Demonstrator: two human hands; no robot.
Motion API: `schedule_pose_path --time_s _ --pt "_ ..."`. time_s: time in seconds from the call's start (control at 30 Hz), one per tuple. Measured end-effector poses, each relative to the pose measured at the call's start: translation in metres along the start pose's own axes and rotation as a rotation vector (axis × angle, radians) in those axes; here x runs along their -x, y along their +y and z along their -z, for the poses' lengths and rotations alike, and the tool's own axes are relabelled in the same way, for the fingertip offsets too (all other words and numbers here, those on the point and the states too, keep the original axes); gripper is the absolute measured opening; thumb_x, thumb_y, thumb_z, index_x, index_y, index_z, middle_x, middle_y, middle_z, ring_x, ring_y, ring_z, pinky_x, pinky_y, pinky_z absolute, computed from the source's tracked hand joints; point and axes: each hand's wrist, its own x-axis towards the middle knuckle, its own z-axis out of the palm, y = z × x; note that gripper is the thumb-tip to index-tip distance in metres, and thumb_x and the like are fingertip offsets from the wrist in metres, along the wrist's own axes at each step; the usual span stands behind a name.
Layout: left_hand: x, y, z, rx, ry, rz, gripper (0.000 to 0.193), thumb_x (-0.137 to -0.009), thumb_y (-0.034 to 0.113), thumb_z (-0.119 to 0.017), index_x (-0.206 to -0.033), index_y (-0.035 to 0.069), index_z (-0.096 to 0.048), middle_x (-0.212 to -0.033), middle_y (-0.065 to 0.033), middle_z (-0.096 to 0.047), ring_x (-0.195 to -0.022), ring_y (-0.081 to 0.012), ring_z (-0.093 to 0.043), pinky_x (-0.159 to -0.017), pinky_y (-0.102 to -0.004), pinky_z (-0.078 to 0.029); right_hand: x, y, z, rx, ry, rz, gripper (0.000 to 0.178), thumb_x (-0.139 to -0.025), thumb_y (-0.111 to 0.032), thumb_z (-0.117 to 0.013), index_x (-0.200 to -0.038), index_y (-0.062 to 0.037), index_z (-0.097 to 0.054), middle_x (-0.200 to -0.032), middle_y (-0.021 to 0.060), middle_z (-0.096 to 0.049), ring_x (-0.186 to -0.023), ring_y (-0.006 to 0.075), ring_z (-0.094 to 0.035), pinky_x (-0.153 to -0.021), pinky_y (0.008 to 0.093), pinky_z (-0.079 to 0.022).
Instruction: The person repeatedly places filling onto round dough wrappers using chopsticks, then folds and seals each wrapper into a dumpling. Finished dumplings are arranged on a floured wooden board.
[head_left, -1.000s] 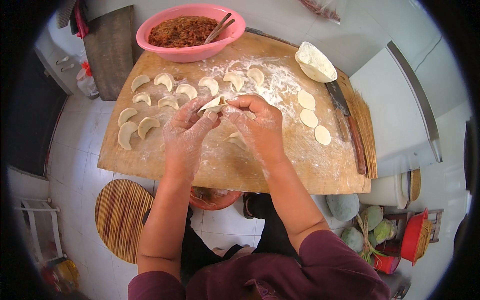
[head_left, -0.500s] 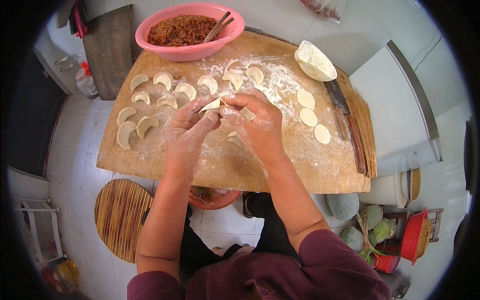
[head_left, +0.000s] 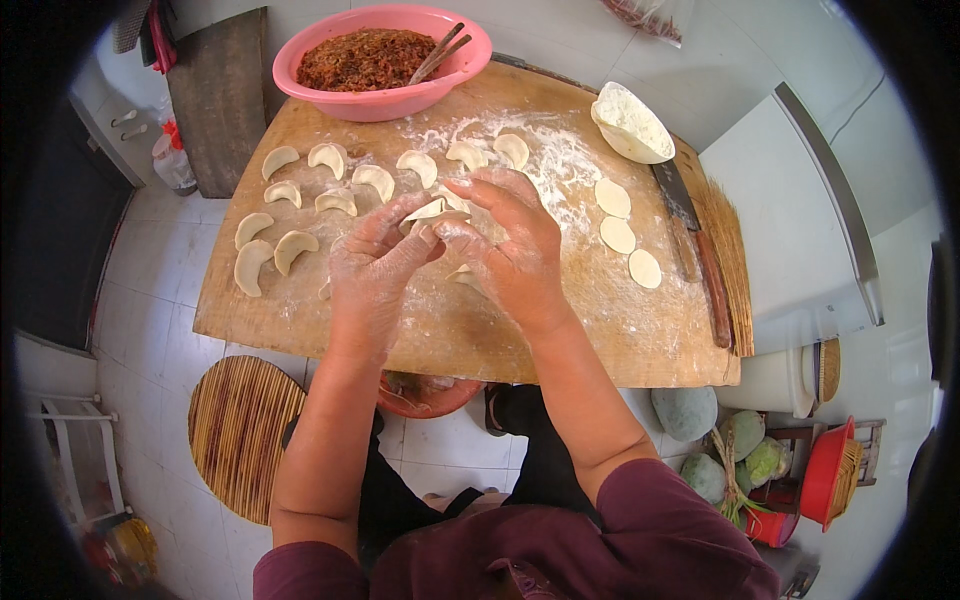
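Both floury hands meet above the middle of the wooden board, around a folded dumpling (head_left: 428, 210). My left hand (head_left: 372, 268) pinches its left side between thumb and fingers. On the other side, my right hand (head_left: 515, 255) has its thumb against the dumpling's edge, with the index finger raised a little off it. Several shaped dumplings (head_left: 373, 182) lie in loose rows to the left and behind the hands. One more dumpling (head_left: 466, 278) is partly covered by my right hand. Three round flat wrappers (head_left: 617, 235) line up on the right of the board.
At the back stands a pink basin (head_left: 385, 105) of reddish-brown filling with chopsticks (head_left: 440, 58). A white bowl of flour (head_left: 632, 125), a cleaver (head_left: 700, 240) and a straw brush (head_left: 728, 265) line the right edge of the board (head_left: 600, 340). A round slatted mat (head_left: 245, 440) is low on the left.
My right index finger has lifted away from the dumpling's top edge, and the fingers have spread slightly. My left hand stays nearly where it was.
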Motion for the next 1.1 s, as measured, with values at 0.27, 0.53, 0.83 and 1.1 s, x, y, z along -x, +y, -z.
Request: schedule_pose_path --time_s 0.27,0.53,0.83,1.1 --pt "0.001 -0.001 -0.002 0.018 -0.092 0.009 0.032 -0.094 0.003 -0.067 -0.125 -0.003 -0.063 -0.113 -0.0078 -0.068 -0.098 -0.0135 -0.066 -0.089 -0.0292 -0.056 0.001 0.009 0.000 -0.121 -0.185 -0.103 0.033 -0.081 -0.010 -0.074 -0.114 -0.0123 -0.075 -0.133 0.0094 -0.064 -0.126 0.0309 -0.053 -0.109 0.0409 -0.041" --pt "0.002 -0.003 0.001 -0.005 -0.088 0.026 0.033 -0.094 0.005 -0.066 -0.125 -0.003 -0.062 -0.112 -0.0067 -0.067 -0.097 -0.0136 -0.065 -0.088 -0.0282 -0.055 0.002 0.011 0.002 -0.090 -0.149 -0.042 0.022 -0.081 -0.010 -0.073 -0.103 -0.0130 -0.078 -0.128 0.0077 -0.067 -0.123 0.0311 -0.055 -0.107 0.0415 -0.042" --pt "0.000 0.004 0.007 -0.226 -0.171 -0.004 0.044 -0.092 -0.005 -0.062 -0.135 -0.007 -0.051 -0.124 -0.0107 -0.063 -0.112 -0.0152 -0.061 -0.092 -0.0301 -0.054 -0.008 0.005 0.019 0.225 -0.287 0.156 0.021 -0.082 -0.015 -0.074 -0.103 -0.0158 -0.076 -0.128 0.0051 -0.067 -0.124 0.0304 -0.055 -0.113 0.0474 -0.031" --pt "0.002 -0.006 0.006 -0.239 -0.173 0.016 0.047 -0.092 -0.001 -0.064 -0.137 -0.004 -0.053 -0.123 -0.0092 -0.063 -0.111 -0.0147 -0.061 -0.094 -0.0297 -0.051 -0.003 0.010 0.012 0.134 -0.219 0.135 0.017 -0.078 -0.012 -0.076 -0.094 -0.0125 -0.074 -0.122 0.0048 -0.069 -0.120 0.0308 -0.056 -0.110 0.0473 -0.033"
